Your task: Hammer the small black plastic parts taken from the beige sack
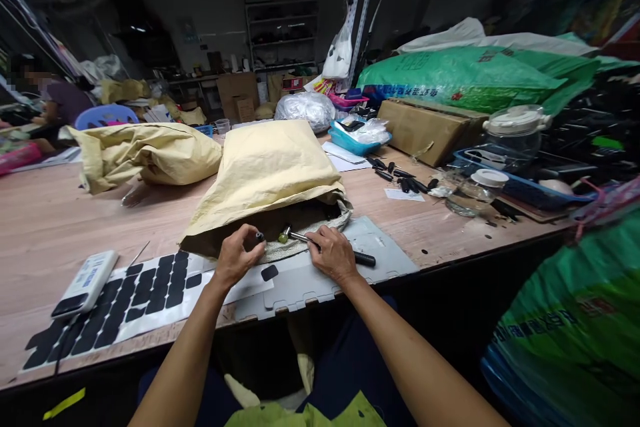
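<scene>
My left hand (239,257) pinches a small black piece (259,237) between thumb and fingertips at the mouth of a large cream sack (273,160). The sack lies with its opening toward me, dark inside. My right hand (334,255) is closed around a small hammer with a yellow-green head (284,235), a metal shaft and a black handle (365,259). The hammer's head points left, just short of my left hand. Below my hands lie a grey board (320,283) and a single black rounded patch (269,272). Left of them is a white sheet of black patches (145,290).
A white power bank (87,283) lies on the sheet. Another cream sack (150,153) stands behind left. Black handles (403,177), a cardboard box (425,130) and jars (515,133) are at right. A green sack (575,320) stands by the table's front edge. A person sits far left.
</scene>
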`<state>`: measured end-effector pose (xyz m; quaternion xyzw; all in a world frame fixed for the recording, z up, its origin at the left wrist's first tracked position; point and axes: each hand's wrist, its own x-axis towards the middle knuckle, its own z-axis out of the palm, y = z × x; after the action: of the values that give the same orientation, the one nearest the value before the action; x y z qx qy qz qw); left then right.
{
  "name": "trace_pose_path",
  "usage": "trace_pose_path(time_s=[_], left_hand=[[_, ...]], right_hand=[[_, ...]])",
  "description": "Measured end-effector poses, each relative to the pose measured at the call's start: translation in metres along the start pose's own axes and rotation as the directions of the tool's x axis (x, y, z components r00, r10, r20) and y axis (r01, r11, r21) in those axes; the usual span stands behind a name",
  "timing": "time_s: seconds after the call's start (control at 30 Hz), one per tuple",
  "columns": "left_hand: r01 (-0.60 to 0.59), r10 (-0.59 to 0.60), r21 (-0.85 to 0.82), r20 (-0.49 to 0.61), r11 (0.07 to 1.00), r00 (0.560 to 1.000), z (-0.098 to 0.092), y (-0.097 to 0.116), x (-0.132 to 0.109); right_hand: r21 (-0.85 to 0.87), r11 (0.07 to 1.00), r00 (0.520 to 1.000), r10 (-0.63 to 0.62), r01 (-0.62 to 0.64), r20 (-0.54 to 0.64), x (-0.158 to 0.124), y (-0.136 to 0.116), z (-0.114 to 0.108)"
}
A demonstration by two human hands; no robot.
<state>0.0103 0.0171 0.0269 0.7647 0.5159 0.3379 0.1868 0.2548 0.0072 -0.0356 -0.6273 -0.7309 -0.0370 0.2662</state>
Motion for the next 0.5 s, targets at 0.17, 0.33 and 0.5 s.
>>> trace_pose_path(time_s=[0.17, 0.33, 0.5], left_hand=[[-0.074, 0.051, 0.256, 0.096, 0.964, 0.994, -0.006, -0.002, -0.005], [-0.019, -0.038, 0.22, 0.252, 0.975, 0.967, 0.016, -0.014, -0.005], [0.111, -0.102, -0.045, 0.159, 0.993, 0.982, 0.032, -0.031, -0.015]], right_hand=[[-0.002, 1.0, 1.0, 0.006, -0.006, -0.003, -0.001, 0.001, 0.001], [-0.018, 1.0, 1.0, 0.003, -0.003, -0.01, -0.002, 0.001, 0.002], [-0.02, 1.0, 1.0, -0.003, 0.003, -0.008, -0.002, 0.003, 0.004]])
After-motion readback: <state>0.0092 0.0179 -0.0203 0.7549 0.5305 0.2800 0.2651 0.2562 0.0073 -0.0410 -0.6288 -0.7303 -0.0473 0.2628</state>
